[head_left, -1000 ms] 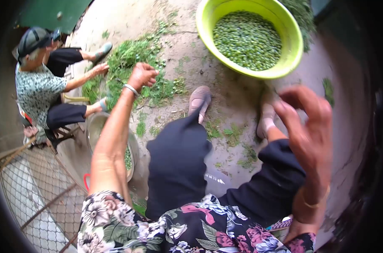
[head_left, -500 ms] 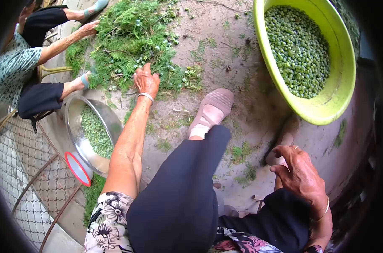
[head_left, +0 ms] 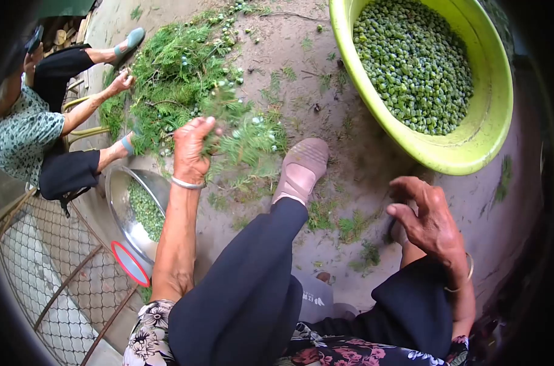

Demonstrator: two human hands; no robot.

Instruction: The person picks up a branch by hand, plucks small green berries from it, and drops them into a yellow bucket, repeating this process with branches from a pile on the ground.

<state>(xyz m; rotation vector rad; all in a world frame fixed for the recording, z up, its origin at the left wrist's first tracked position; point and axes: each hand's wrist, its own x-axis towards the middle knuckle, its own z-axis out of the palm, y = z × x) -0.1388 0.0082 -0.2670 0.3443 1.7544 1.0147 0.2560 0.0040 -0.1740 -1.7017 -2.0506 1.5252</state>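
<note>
My left hand (head_left: 190,149) is closed, with its thumb and fingers pinching a leafy evergreen sprig (head_left: 249,146) with small pale cones. The sprig hangs to the right of the hand and is blurred. Beyond it, a pile of cut evergreen branches (head_left: 173,73) lies on the ground. My right hand (head_left: 432,219) is held above my right knee, fingers curved and apart from the thumb, with nothing visible between them. A large yellow-green basin (head_left: 435,160) stands in front of that hand, holding many small green cones (head_left: 414,67).
A steel bowl (head_left: 120,198) with more green cones stands left of my forearm, beside a red-rimmed container (head_left: 131,263). Another person (head_left: 30,125) sits at the left, one hand near the pile. Wire mesh (head_left: 45,268) is at lower left; my shoe (head_left: 307,157) rests mid-ground.
My left hand has come back from the pile, lifting a sprig. The other person's hand has drawn back slightly from the branches. My right hand stays curved, and the view has shifted slightly.
</note>
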